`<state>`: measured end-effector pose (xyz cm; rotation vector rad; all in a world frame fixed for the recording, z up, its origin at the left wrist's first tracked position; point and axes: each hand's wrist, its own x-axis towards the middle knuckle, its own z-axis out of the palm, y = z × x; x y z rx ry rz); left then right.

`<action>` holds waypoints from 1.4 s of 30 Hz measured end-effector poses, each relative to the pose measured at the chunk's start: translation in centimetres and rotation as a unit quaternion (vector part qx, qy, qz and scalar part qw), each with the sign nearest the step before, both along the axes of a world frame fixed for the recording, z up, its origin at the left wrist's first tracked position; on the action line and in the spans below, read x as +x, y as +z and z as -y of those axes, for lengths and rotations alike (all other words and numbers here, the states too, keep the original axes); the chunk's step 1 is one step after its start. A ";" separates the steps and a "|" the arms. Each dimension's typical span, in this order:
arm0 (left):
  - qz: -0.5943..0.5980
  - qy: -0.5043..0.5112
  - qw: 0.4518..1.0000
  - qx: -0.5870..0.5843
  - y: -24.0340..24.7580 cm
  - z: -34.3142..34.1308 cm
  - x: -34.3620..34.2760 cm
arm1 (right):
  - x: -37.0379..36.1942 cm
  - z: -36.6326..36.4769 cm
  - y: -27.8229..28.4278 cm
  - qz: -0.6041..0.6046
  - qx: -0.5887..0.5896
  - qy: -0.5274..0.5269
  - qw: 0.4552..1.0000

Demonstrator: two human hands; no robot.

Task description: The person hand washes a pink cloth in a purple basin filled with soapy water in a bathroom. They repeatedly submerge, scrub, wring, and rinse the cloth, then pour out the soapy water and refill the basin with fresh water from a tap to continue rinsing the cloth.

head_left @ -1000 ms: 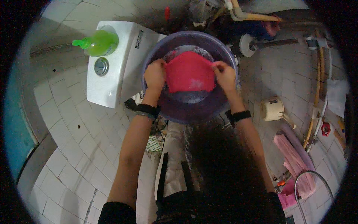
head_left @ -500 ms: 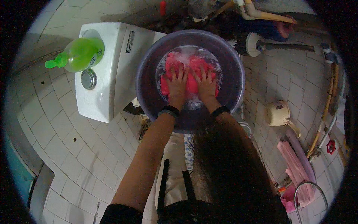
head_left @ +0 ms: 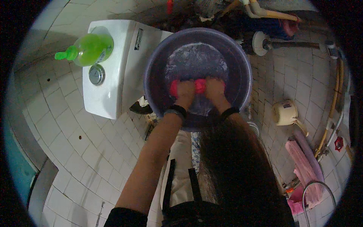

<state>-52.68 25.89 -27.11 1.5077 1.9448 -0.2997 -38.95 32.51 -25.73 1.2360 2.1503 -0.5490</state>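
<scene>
A large purple basin (head_left: 151, 90) holds cloudy, sudsy water (head_left: 196, 62). Across its near half lies a bunched red-pink cloth (head_left: 200, 86), gathered into a narrow roll and partly hidden under my hands. My left hand (head_left: 185, 92) is closed over the cloth's left part, and my right hand (head_left: 215, 90) grips it further right. A short stretch of cloth shows between the two fists, and its ends stick out at either side. Both wrists wear dark bands.
Left of the basin is a white toilet cistern (head_left: 107, 83) with a round metal button; a bottle of green liquid (head_left: 92, 49) lies on it. To the right are a cream dipper (head_left: 285, 113), wall pipes (head_left: 334, 98) and pink cloths (head_left: 302, 162).
My hands have gone from spread flat on the cloth to closed around it. The cloth, spread wide before, is now bunched toward me, and bare sudsy water shows behind it.
</scene>
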 end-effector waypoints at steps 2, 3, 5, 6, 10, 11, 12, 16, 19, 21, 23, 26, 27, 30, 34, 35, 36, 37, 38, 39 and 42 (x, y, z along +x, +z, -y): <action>0.106 0.030 0.982 -0.155 2.1 -0.1 -1.4 | 0.9 -0.8 1.4 -0.026 -0.094 -0.070 0.993; 0.128 0.075 0.982 -0.118 3.4 -0.1 -2.1 | 1.8 -1.5 2.4 -0.089 -0.092 -0.087 0.988; 0.169 0.166 0.971 -0.025 6.0 0.6 -3.1 | 3.1 -1.8 4.5 -0.200 -0.107 -0.139 0.964; 0.200 0.197 0.960 -0.012 7.2 1.1 -3.1 | 3.6 -1.6 5.7 -0.247 -0.124 -0.173 0.945; 0.392 0.362 0.837 0.119 11.2 2.3 -1.9 | 3.9 0.9 10.5 -0.409 -0.208 -0.346 0.818; 0.438 0.421 0.785 0.122 12.0 2.2 -1.4 | 3.5 1.4 11.5 -0.442 -0.196 -0.354 0.801; 0.480 0.430 0.748 0.160 12.8 2.2 -0.8 | 3.1 1.9 12.5 -0.486 -0.190 -0.359 0.774; 0.548 0.482 0.667 0.149 15.7 2.2 0.7 | 1.4 3.1 15.9 -0.583 -0.229 -0.449 0.637; 0.616 0.478 0.618 0.099 16.1 1.2 1.4 | 0.0 3.7 17.0 -0.612 -0.228 -0.488 0.579; 0.649 0.479 0.580 0.114 15.5 0.0 2.0 | -0.7 3.7 17.1 -0.600 -0.263 -0.568 0.498; 0.659 0.483 0.547 0.183 15.0 -1.0 2.8 | -1.2 3.5 16.7 -0.603 -0.282 -0.606 0.436; 0.499 0.367 0.760 0.197 15.5 -0.8 3.2 | -1.4 2.7 15.9 -0.610 -0.280 -0.634 0.384; 0.464 0.336 0.792 0.208 15.9 -0.4 3.2 | -1.3 2.4 15.7 -0.599 -0.281 -0.650 0.374; 0.482 0.297 0.794 0.221 17.3 0.5 1.8 | -0.6 1.6 15.6 -0.592 -0.335 -0.645 0.348; 0.593 0.339 0.729 0.043 17.4 0.3 0.2 | -0.2 1.2 15.7 -0.581 -0.378 -0.641 0.330; 0.592 0.336 0.731 0.033 17.1 0.2 0.0 | -0.2 1.2 15.6 -0.570 -0.378 -0.640 0.350; 0.577 0.338 0.743 -0.003 16.8 0.1 0.0 | -0.4 1.2 15.4 -0.565 -0.382 -0.633 0.367; 0.587 0.327 0.741 -0.011 16.6 0.0 -0.2 | -0.4 1.3 15.1 -0.563 -0.378 -0.625 0.386; 0.581 0.320 0.747 -0.044 16.3 -0.1 -0.3 | -0.5 1.4 14.7 -0.543 -0.383 -0.631 0.400; 0.576 0.311 0.752 -0.076 16.0 -0.3 -0.4 | -0.5 1.5 14.2 -0.527 -0.379 -0.636 0.417; 0.598 0.240 0.761 -0.075 15.2 -0.4 -0.7 | -0.2 1.8 12.2 -0.469 -0.426 -0.621 0.462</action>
